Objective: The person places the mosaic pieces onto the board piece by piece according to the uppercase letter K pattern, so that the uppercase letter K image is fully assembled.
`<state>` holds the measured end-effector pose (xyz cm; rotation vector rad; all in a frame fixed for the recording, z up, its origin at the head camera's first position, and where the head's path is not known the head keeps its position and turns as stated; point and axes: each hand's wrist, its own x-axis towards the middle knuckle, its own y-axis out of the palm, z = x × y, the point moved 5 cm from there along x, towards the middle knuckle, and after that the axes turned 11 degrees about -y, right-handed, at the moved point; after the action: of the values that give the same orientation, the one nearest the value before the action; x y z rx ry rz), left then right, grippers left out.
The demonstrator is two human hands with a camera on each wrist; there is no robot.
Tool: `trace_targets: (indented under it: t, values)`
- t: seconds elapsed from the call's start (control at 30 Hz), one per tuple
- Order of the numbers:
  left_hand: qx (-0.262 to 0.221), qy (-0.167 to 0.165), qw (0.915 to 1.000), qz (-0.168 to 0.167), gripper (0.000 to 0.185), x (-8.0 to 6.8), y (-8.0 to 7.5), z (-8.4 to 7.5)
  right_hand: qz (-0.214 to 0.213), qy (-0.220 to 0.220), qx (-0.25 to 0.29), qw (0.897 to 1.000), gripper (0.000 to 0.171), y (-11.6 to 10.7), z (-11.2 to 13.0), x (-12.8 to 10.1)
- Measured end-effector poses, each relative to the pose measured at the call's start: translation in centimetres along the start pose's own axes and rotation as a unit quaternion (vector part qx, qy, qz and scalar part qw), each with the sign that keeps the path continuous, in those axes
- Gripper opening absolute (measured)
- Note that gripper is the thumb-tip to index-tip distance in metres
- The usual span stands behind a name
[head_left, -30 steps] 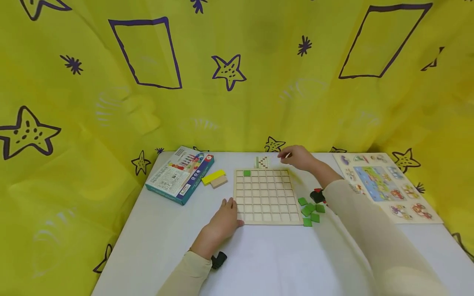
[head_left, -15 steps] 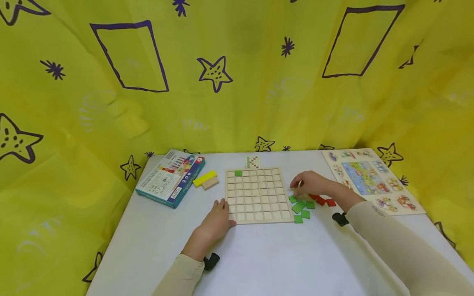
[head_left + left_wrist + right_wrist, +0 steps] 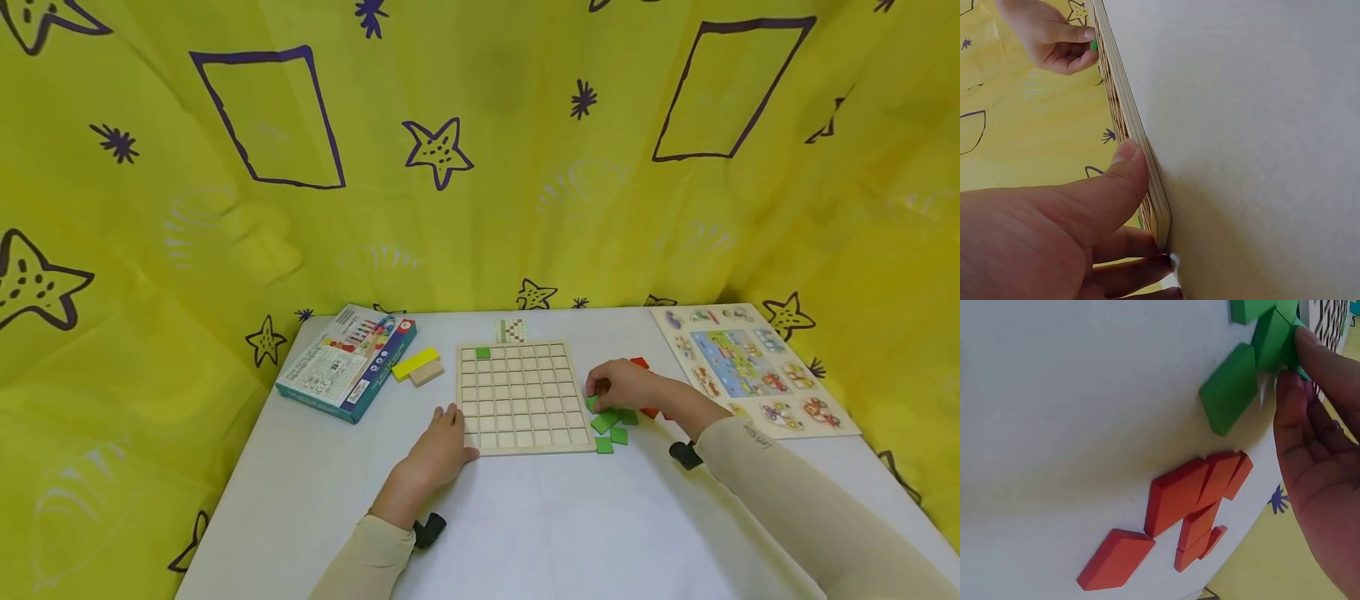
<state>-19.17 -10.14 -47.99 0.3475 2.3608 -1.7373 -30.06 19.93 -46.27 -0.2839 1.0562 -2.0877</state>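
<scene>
A wooden grid board (image 3: 517, 398) lies on the table, with one green tile (image 3: 483, 353) in its top row. My left hand (image 3: 437, 446) holds the board's near left corner; in the left wrist view the thumb (image 3: 1125, 165) lies along the front edge and the fingers go round the corner. Right of the board, my right hand (image 3: 622, 385) pinches a green tile (image 3: 1094, 45) between thumb and fingertips. Several loose green tiles (image 3: 604, 423) lie below that hand. Red tiles (image 3: 1175, 494) lie beside them, partly hidden by the hand in the head view.
A small pattern card (image 3: 512, 331) lies behind the board. To the left are a yellow block (image 3: 415, 363), a plain wooden block (image 3: 427, 373) and a game box (image 3: 345, 362). A picture puzzle board (image 3: 750, 371) lies at the right. A yellow curtain (image 3: 495, 233) hangs behind the table.
My right hand has come from beside the card, back and down to the green tiles, and now pinches one. My left hand stays at the board's corner. The head view has shifted slightly.
</scene>
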Motion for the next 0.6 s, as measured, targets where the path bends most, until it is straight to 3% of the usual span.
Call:
trace_targets:
  t: [0.23,0.6]
  values:
    - [0.004,-0.002,1.0000,0.002,0.074,-0.2,-0.3,-0.1,-0.019,0.005,0.021,1.000,0.006,-2.5,0.2,1.1]
    - [0.016,-0.003,0.9999,0.006,0.074,0.0,0.0,0.0,-0.081,0.004,0.075,0.994,0.008,-4.4,2.2,6.4]
